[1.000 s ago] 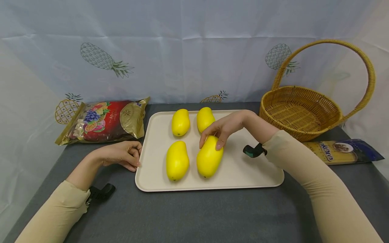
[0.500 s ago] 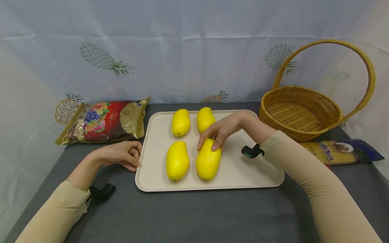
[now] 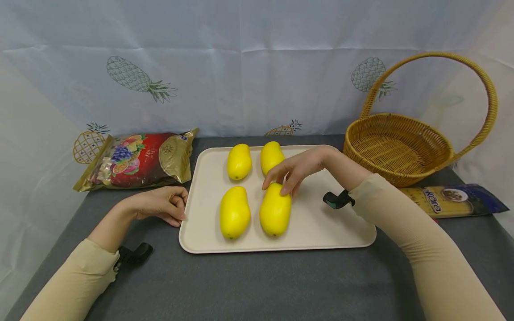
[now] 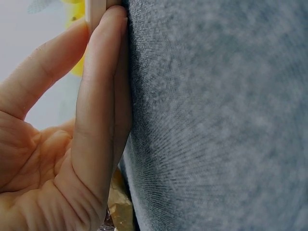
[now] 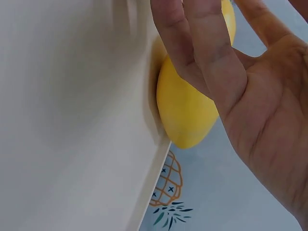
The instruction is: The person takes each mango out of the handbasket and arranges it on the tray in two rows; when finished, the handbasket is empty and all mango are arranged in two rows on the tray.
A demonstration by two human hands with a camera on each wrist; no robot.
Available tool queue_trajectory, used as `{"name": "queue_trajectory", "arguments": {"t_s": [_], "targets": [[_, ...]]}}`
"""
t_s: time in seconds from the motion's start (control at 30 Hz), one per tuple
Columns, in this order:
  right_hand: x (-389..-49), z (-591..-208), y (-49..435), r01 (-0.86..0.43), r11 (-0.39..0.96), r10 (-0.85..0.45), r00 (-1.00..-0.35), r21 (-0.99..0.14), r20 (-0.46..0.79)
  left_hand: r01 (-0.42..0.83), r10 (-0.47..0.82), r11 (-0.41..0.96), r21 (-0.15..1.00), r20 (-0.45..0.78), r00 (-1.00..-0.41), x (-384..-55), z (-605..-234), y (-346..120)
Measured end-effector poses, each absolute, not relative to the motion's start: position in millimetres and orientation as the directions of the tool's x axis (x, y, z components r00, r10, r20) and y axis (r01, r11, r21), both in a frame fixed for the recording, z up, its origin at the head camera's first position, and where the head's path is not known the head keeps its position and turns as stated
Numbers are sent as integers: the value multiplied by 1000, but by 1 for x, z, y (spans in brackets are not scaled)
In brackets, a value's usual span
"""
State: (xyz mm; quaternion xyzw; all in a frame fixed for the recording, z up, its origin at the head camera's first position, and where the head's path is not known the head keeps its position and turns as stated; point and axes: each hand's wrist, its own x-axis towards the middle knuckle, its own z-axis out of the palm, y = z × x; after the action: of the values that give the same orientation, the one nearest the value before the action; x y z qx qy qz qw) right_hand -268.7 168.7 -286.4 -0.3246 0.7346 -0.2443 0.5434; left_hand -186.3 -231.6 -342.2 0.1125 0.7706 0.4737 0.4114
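Four yellow mangoes lie on a cream tray (image 3: 329,227) in the head view, two at the back and two in front. My right hand (image 3: 301,171) reaches over the tray and holds the front right mango (image 3: 275,214) by its far end, thumb on top. Left of it lies the front left mango (image 3: 234,213); behind are the back left mango (image 3: 239,161) and back right mango (image 3: 271,157). My left hand (image 3: 162,205) pinches the tray's left rim, with the thumb on the upper side and fingers (image 4: 98,96) below, as the left wrist view shows.
A red and gold candy bag (image 3: 140,160) lies behind my left hand. At the back right stands a wicker basket (image 3: 397,147) with a tall handle. A yellow and blue packet (image 3: 453,200) lies before it, partly behind my right sleeve. A pineapple-print curtain (image 3: 257,89) hangs behind.
The front right mango has shifted slightly to the left and turned more upright in the view under my right hand. My left hand and the tray have stayed put.
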Motion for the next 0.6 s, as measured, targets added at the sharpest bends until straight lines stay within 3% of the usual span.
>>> {"name": "queue_trajectory", "arguments": {"t_s": [0.4,0.5,0.6], "targets": [[-267,-271,191,-243,655,-751,-313,-716,-581,-145,559,573,807,-514,-651,-180,-335,-229],[-265,-264,201,-236,646,-749,-380,-726,-543,-121,523,618,777,-522,-674,-176,-327,-225],[-262,-259,210,-240,632,-735,-487,-737,-472,-70,473,685,725,-516,-714,-172,-316,-221]]}}
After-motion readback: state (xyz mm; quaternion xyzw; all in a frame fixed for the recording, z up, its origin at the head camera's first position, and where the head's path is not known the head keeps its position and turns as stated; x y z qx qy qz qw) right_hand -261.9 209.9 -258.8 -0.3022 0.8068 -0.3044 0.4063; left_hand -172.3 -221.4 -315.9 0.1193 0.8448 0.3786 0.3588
